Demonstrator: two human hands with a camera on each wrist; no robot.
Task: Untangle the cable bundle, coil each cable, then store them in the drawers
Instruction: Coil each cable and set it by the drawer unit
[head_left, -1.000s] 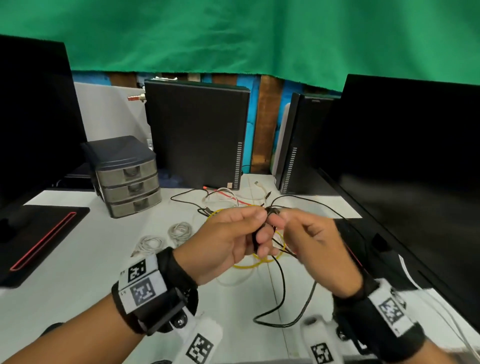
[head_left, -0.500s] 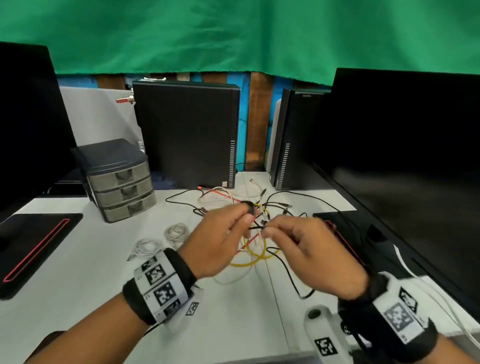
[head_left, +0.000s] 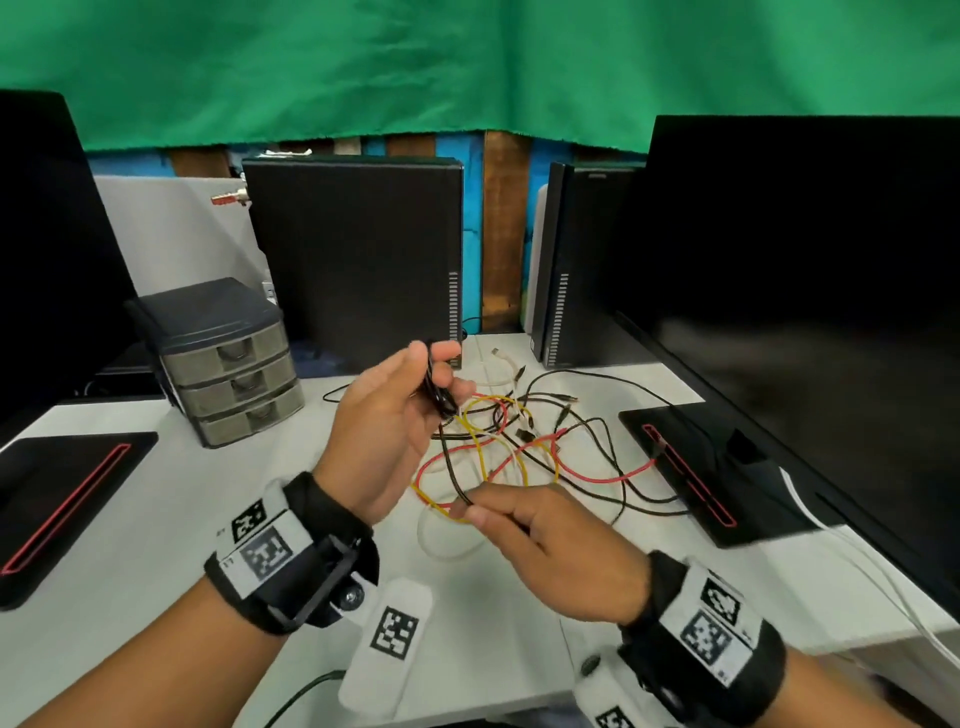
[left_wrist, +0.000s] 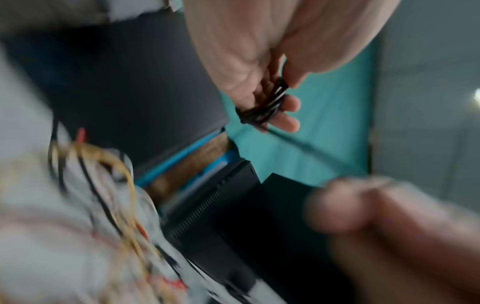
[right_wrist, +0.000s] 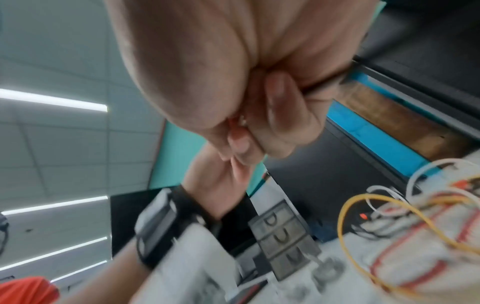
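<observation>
Drawer unit (head_left: 228, 364), grey plastic, three drawers closed, at 10 o'clock on the white desk (head_left: 130, 519). Left hand (head_left: 387, 415) fingers curled round small glossy black cable coil (head_left: 435, 387), raised at center. Right hand (head_left: 550, 540) at 5 o'clock pinches its thin black tail (head_left: 451, 467). Loose yellow, red, white tangle (head_left: 519, 447) on desk at 2 o'clock.

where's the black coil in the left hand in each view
Head: black coil at centre, held up in the left hand.
Left wrist: upper centre, looped round the fingers.
Right wrist: not visible; the right hand blocks it.
Shared landmark: yellow cable on the desk, lower left in the left wrist view, lower right in the right wrist view.
</observation>
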